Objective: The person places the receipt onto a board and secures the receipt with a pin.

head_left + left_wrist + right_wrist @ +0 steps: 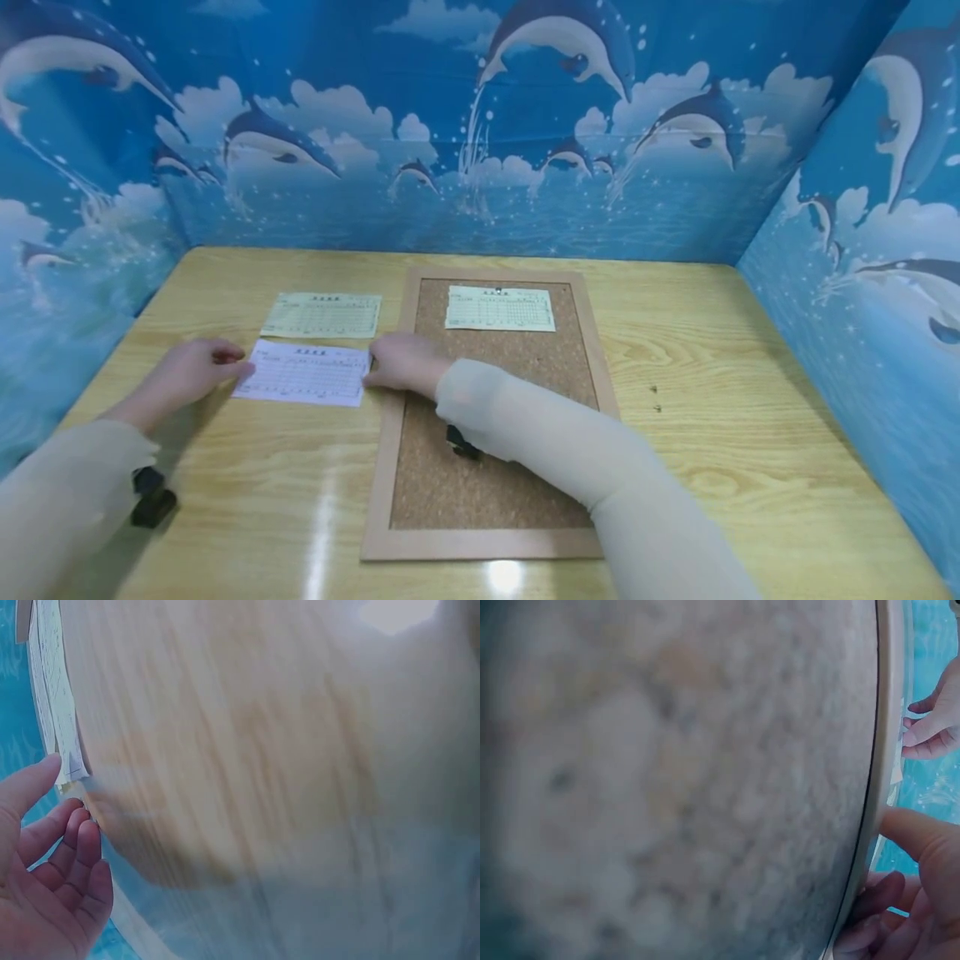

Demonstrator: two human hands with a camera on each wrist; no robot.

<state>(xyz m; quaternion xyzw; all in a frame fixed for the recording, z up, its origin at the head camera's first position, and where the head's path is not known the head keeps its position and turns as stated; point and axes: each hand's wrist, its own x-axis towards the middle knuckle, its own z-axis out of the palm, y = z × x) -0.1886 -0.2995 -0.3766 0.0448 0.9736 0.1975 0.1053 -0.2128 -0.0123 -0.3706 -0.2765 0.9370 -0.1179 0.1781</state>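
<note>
White slip [307, 375] is spread between my two hands, on the left side of the tabletop [712, 475], print upward; I cannot tell whether it lies quite flat or is raised a little. At its left end is my left hand [187, 371], thumb at the edge and fingers loose; thumb and fingertips stand apart in the left wrist view, so I judge I am only touching the slip, steadying that end. Just beyond its far edge lies a green slip [322, 317], roughly parallel, out from under my fingers.

My right hand [408, 364] meets the right end, thumb nearer me and forefinger farther off. Whether it pinches the paper I cannot tell, since the contact is hidden. With a hand at each end, the thin sheet should stay straight and not skew.

My right sleeve [540, 433] crosses the board [487, 492], because the slip is left of its frame. At the board's far end is a pinned slip [500, 312], with a pin [498, 291] at the middle of its far edge, presumably to hold it there. Farther right, two small dark bits, perhaps pins, lie apart from the paper, within easy reach.
</note>
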